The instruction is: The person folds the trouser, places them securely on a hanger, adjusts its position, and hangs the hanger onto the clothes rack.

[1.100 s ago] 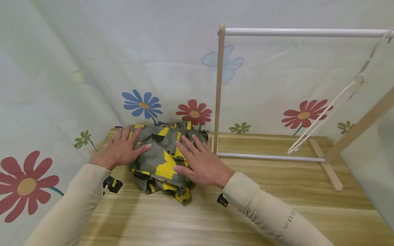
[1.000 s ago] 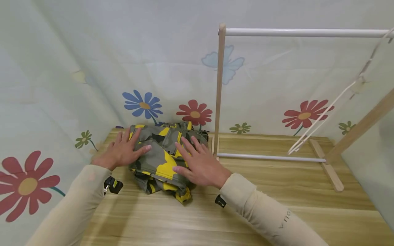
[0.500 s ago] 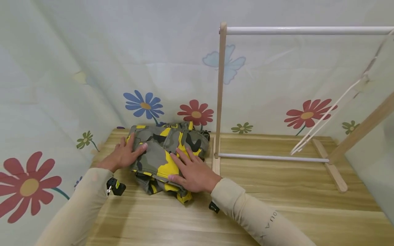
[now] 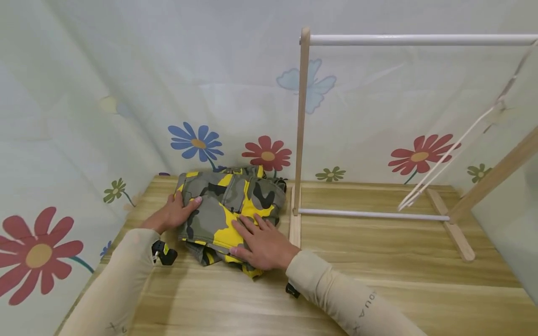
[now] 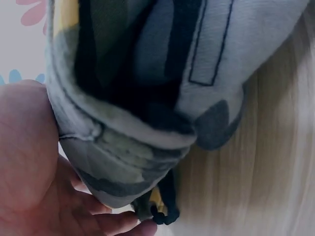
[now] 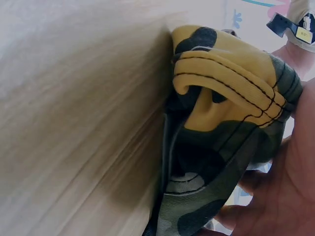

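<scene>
Camouflage clothing [image 4: 212,212] lies folded, left hand [image 4: 173,214] and right hand [image 4: 265,243] against it, fingers apart, seemingly bracing its folds.

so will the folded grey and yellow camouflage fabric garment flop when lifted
The garment would likely sag, since its lower layers stick out loosely. It probably won't roll: it lies broad and low on the wood-grain table.

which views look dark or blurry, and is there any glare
Head: mostly clear, soft sheen on the wood-grain tabletop, shadow beside the left sleeve; left wrist: dim, the camouflage garment nearly black inside; right wrist: tabletop grain smeared, upper left pale.
</scene>
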`<state>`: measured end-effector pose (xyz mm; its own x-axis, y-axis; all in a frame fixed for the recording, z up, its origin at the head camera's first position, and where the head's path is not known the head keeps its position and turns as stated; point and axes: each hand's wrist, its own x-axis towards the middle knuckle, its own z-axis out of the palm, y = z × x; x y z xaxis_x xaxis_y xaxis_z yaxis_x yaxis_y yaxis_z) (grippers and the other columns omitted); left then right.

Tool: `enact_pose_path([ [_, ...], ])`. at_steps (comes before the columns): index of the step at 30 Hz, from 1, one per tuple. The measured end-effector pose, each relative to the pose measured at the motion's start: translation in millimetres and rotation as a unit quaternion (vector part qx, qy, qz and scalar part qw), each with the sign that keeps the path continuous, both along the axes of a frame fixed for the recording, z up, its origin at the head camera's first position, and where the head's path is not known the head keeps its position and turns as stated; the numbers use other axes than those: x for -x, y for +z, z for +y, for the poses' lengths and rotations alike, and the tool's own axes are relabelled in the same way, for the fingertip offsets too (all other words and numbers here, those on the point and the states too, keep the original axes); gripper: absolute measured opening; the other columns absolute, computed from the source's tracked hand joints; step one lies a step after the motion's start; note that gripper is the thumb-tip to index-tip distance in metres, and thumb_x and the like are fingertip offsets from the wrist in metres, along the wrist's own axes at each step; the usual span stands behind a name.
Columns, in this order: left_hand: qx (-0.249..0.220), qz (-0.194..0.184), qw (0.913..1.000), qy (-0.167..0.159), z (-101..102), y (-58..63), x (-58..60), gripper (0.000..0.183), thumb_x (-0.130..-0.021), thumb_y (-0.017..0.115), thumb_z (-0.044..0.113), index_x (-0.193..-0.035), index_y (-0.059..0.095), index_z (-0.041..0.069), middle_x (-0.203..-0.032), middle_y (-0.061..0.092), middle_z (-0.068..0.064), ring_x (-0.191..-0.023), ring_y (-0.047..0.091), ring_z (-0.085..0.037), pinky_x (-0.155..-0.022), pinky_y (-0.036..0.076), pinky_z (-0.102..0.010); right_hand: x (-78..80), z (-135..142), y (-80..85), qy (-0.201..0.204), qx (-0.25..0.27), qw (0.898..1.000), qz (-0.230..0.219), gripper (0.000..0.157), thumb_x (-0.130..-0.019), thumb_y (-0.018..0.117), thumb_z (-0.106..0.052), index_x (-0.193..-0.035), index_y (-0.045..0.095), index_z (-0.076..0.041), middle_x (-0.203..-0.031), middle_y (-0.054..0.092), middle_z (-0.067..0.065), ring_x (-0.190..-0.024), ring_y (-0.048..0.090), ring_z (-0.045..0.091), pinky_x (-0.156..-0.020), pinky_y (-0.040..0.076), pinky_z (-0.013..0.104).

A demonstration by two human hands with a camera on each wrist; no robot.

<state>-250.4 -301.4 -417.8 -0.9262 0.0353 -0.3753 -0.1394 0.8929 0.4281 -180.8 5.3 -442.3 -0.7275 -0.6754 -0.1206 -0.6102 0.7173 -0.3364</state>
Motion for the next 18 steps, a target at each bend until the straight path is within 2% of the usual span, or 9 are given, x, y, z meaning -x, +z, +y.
enact_pose_path([
  [4,-0.012,-0.004,0.9998,0.016,-0.5,-3.3,0.0,0.112,-0.105,0.027,0.071,-0.154,-0.012,-0.022,-0.161,-0.002,-0.049,-0.15,0.017,-0.064,-0.125,0.022,-0.067,-1.1,-0.9,-3.9,0.0,-0.002,1.0,-0.005,0.073,-0.108,0.034,-0.063,-0.168,0.015,-0.029,-0.177,0.017,0.0,-0.164,0.015,0.036,-0.13,0.022,0.057],
  [8,-0.044,-0.003,0.9985,0.031,-0.1,-3.2,2.8,0.113,-0.105,0.03,0.07,-0.153,-0.013,-0.023,-0.162,0.002,-0.048,-0.151,0.019,-0.06,-0.125,0.024,-0.065,-0.1,-0.6,-6.2,-0.002,0.002,1.0,-0.01,0.071,-0.108,0.033,-0.063,-0.168,0.014,-0.03,-0.177,0.017,0.0,-0.164,0.014,0.036,-0.13,0.022,0.056],
  [12,-0.057,0.013,0.9975,0.041,0.0,-3.1,3.8,0.113,-0.104,0.036,0.069,-0.154,-0.004,-0.023,-0.16,0.016,-0.048,-0.147,0.032,-0.058,-0.121,0.033,-0.064,1.4,-0.7,-10.9,-0.002,0.001,1.0,-0.014,0.07,-0.108,0.03,-0.063,-0.168,0.012,-0.031,-0.177,0.015,-0.001,-0.164,0.012,0.036,-0.131,0.021,0.056],
  [14,-0.057,0.033,0.9967,0.048,-0.2,-3.6,3.6,0.109,-0.103,0.041,0.068,-0.154,0.011,-0.024,-0.154,0.031,-0.047,-0.135,0.047,-0.054,-0.112,0.045,-0.061,1.9,-0.7,-12.8,-0.001,0.0,1.0,-0.014,0.071,-0.108,0.03,-0.064,-0.168,0.012,-0.032,-0.177,0.014,-0.001,-0.164,0.012,0.036,-0.131,0.021,0.056],
  [16,-0.058,0.054,0.995,0.06,-0.4,-4.4,3.9,0.101,-0.103,0.045,0.067,-0.147,0.029,-0.022,-0.138,0.048,-0.043,-0.115,0.059,-0.046,-0.095,0.054,-0.052,2.3,-0.7,-14.2,0.001,-0.001,1.0,-0.016,0.07,-0.108,0.028,-0.064,-0.168,0.011,-0.032,-0.177,0.014,-0.001,-0.164,0.011,0.036,-0.131,0.02,0.056],
  [18,-0.07,0.074,0.9918,0.077,-0.2,-4.9,4.4,0.09,-0.103,0.049,0.063,-0.137,0.042,-0.02,-0.122,0.056,-0.033,-0.099,0.06,-0.035,-0.078,0.054,-0.04,2.5,-0.6,-15.0,0.002,-0.002,1.0,-0.016,0.071,-0.108,0.028,-0.064,-0.168,0.011,-0.032,-0.177,0.013,-0.001,-0.164,0.011,0.036,-0.131,0.02,0.057],
])
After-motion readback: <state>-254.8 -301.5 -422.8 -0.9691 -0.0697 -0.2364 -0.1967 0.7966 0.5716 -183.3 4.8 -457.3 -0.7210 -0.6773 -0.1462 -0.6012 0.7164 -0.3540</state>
